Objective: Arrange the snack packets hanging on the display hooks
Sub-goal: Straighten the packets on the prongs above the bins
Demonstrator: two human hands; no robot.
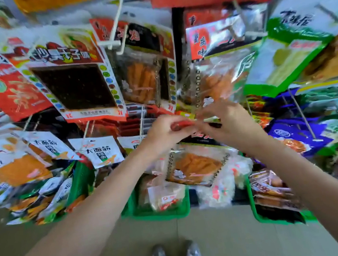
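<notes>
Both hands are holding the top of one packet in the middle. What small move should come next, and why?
Probably slide the packet back along its hook. Left hand and right hand pinch its red top edge together, and it hangs tilted over the green basket, not flat like its neighbours.

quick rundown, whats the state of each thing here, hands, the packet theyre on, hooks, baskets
left hand: pinching the top edge of the packet
right hand: pinching the same top edge
clear packet of orange strips: held by both hands, hanging tilted
white hook: bare at its tip, packets behind
dark-window packet: hanging, tilted
green basket: holding loose packets, on the floor
</notes>
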